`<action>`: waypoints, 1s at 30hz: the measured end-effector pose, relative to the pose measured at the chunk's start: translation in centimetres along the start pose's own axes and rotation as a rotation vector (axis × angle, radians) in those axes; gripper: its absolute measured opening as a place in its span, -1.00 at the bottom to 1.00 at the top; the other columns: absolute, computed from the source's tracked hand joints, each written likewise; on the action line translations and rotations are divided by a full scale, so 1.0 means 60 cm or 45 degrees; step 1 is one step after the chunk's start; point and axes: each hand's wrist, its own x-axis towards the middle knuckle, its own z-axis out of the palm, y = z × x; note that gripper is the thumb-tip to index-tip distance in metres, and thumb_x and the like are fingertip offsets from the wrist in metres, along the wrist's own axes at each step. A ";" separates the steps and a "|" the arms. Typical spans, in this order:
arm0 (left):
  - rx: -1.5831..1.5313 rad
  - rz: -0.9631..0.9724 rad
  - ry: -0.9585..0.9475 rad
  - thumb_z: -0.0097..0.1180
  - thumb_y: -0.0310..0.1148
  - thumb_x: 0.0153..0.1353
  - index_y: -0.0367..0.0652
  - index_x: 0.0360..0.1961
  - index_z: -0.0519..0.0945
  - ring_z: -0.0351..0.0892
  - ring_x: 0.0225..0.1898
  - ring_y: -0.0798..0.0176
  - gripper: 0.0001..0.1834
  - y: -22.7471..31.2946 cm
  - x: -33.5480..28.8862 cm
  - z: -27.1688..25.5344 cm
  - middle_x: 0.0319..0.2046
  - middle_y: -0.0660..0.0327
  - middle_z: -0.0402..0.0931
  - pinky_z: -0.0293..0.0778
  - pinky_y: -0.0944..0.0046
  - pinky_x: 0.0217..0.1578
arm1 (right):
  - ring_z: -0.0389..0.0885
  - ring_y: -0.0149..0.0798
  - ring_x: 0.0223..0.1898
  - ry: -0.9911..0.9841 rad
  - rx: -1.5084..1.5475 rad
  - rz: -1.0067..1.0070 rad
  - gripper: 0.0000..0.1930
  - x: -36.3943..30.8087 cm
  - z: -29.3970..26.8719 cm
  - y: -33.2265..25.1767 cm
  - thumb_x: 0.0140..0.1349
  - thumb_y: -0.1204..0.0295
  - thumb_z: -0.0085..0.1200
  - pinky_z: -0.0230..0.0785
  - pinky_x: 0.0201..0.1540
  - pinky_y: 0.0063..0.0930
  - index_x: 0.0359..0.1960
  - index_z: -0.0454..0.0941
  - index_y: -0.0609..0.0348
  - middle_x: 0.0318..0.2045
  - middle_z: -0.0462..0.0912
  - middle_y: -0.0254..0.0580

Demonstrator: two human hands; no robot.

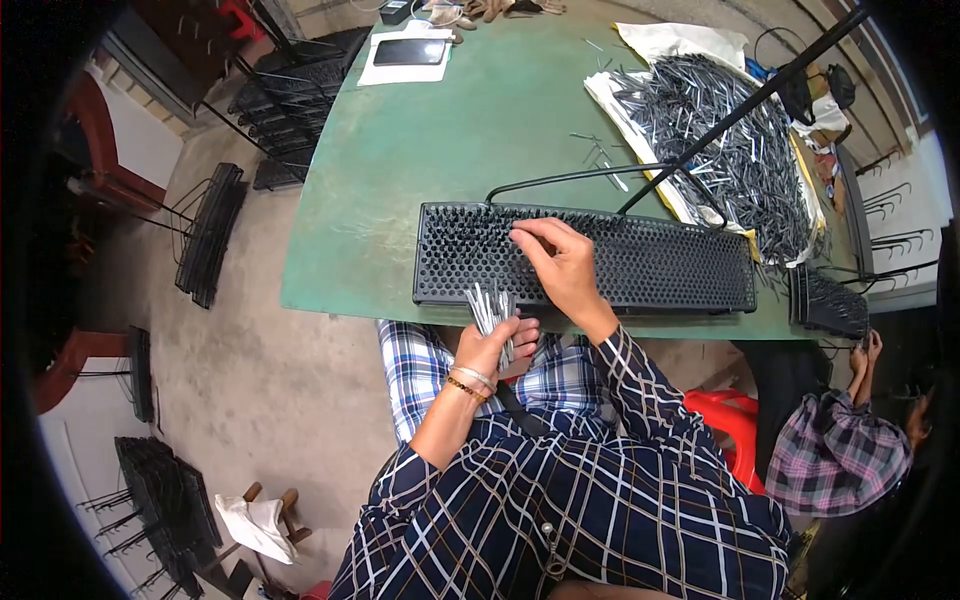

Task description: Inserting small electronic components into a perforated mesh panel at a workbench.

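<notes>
At the near edge of the table, my left hand (489,350) is closed round a bundle of thin grey sticks (490,308), their shiny ends fanned upward. My right hand (565,265) hovers over a long black perforated rack (680,265), thumb and forefinger pinched together at its left half. What the pinch holds, if anything, is too small to make out. Dark sticks stand upright in many holes on the rack's left side and along its far edge; farther right, rows of bare holes show. A bent black wire frame (560,180) rises from its far side.
A big heap of similar sticks (735,140) lies on an opened sack at the far right, with several strays beside it. A phone (410,52) rests on white paper on the green table (440,130). Racks (208,235) stand leftward; another person (840,450) sits at right.
</notes>
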 end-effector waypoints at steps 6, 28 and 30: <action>0.035 0.020 0.006 0.05 -0.43 0.22 -0.38 -0.12 0.46 0.62 -0.34 0.23 -0.74 -0.007 0.006 -0.012 -0.25 0.00 0.58 0.62 0.31 -0.36 | 0.62 -0.20 -0.40 -0.025 -0.125 -0.160 -0.87 0.006 0.018 0.016 0.12 0.48 0.14 0.44 -0.36 -0.45 -0.32 0.60 0.27 -0.40 0.63 -0.12; 0.022 0.025 0.004 0.04 -0.39 0.23 -0.33 -0.09 0.45 0.57 -0.39 0.32 -0.72 -0.003 -0.002 -0.011 -0.29 0.04 0.59 0.51 0.42 -0.52 | 0.52 -0.21 -0.40 -0.178 -0.586 -0.540 -0.85 -0.003 0.023 0.027 0.04 0.41 0.18 0.33 -0.36 -0.36 -0.33 0.60 0.15 -0.29 0.52 -0.24; 0.011 0.030 0.012 0.04 -0.39 0.23 -0.34 -0.10 0.45 0.57 -0.39 0.33 -0.72 -0.002 -0.005 -0.009 -0.28 0.04 0.59 0.51 0.43 -0.52 | 0.52 -0.19 -0.41 -0.165 -0.594 -0.573 -0.84 -0.002 0.024 0.026 0.04 0.41 0.18 0.33 -0.36 -0.36 -0.32 0.59 0.15 -0.29 0.53 -0.23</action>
